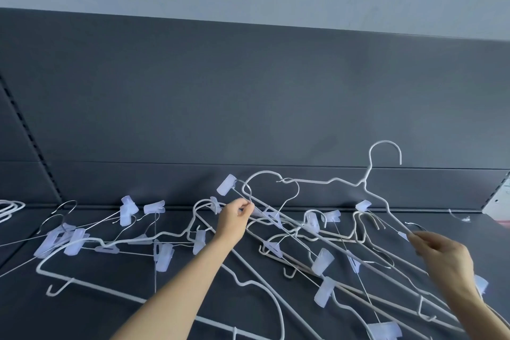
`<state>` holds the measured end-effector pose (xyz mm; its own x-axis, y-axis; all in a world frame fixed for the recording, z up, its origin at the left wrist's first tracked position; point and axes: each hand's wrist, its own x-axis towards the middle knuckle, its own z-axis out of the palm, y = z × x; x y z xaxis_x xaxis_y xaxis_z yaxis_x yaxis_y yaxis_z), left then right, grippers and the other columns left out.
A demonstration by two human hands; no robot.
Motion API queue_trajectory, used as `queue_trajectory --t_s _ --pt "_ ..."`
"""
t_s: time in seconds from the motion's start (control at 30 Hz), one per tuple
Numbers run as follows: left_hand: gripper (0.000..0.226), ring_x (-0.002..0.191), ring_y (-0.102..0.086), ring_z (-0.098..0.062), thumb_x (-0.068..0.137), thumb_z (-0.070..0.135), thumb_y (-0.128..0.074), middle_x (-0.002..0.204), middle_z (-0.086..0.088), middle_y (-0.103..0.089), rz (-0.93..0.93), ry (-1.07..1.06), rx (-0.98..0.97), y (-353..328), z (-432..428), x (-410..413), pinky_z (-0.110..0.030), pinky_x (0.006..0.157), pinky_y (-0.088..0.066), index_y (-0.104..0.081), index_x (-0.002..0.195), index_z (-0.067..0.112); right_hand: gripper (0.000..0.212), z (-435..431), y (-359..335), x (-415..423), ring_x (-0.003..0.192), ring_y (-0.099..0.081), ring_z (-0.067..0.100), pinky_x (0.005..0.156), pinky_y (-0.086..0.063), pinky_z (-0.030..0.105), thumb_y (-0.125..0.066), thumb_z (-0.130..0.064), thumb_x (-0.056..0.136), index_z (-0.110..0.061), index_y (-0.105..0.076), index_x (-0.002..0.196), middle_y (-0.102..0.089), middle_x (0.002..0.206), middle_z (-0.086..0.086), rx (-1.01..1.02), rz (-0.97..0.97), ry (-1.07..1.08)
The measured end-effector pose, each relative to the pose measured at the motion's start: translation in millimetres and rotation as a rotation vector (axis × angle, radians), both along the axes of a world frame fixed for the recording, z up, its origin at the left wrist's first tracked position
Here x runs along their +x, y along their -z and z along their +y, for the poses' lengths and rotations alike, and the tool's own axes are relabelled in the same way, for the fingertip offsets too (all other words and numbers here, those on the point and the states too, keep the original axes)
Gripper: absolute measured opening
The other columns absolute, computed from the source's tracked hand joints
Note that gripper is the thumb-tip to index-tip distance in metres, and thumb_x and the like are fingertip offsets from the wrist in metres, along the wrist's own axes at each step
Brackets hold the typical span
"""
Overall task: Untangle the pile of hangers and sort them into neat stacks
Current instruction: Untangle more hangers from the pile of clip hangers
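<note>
The tangled pile of hangers (pixel 323 258) sprawls across the lower frame on a dark shelf (pixel 91 320). At centre we see the left hand (pixel 236 218) pinching a clip hanger's (pixel 226 184) thin wire. At lower right, the right hand (pixel 441 254) pinches a raised white wire hanger's (pixel 362 183) shoulder.

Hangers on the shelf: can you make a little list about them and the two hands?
pile: tangled white and clip hangers
left hand: pinches a wire in the pile
right hand: holds the raised white hanger by its arm
far left: a few white hangers lying apart
surface: dark grey shelf
</note>
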<state>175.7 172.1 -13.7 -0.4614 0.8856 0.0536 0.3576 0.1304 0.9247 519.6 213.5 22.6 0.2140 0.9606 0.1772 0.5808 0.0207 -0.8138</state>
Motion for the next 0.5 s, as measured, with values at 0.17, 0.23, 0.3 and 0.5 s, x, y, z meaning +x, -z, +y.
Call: queue_trajectory --t_s 0.17,0.23,0.3,0.5 --pt "0.013 0.084 -0.058 -0.018 0.092 0.020 -0.048 0.088 -0.005 -0.064 -0.019 0.039 0.041 -6.5 3.9 9.9 -0.021 0.072 -0.043 -0.055 0.081 0.018 0.009 -2.8 0.1 -0.1 0.056 -0.048 0.019 0.041 -0.036 0.008 -0.062 -0.016 0.083 -0.011 -0.069 0.083 -0.062 0.065 0.004 -0.014 0.066 -0.021" --pt "0.013 0.083 -0.057 -0.018 0.092 0.023 -0.048 0.088 -0.006 -0.064 -0.047 0.033 0.050 -9.7 5.6 13.8 -0.028 0.076 -0.045 -0.057 0.084 0.017 0.008 -3.9 -1.5 -1.5 0.056 -0.048 0.020 0.039 -0.035 0.013 -0.062 -0.016 0.084 -0.011 -0.068 0.082 -0.062 0.066 0.005 -0.006 0.074 -0.036" --pt "0.013 0.083 -0.056 -0.019 0.092 0.024 -0.049 0.086 -0.006 -0.062 -0.052 0.028 0.052 -10.2 8.2 16.7 -0.031 0.076 -0.045 -0.057 0.083 0.018 0.008 -4.0 -2.4 -3.2 0.057 -0.048 0.023 0.049 -0.038 0.024 -0.061 -0.016 0.084 -0.012 -0.068 0.081 -0.062 0.065 0.008 0.002 0.071 -0.035" --pt "0.021 0.090 -0.060 -0.022 0.091 0.025 -0.050 0.092 -0.003 -0.064 -0.030 0.052 0.013 -11.5 11.2 31.4 -0.030 0.080 -0.045 -0.063 0.096 0.009 0.009 -4.4 5.1 -9.1 0.064 -0.051 0.030 0.061 -0.038 0.031 -0.060 -0.020 0.085 -0.017 -0.066 0.079 -0.061 0.064 0.002 0.001 0.066 -0.009"
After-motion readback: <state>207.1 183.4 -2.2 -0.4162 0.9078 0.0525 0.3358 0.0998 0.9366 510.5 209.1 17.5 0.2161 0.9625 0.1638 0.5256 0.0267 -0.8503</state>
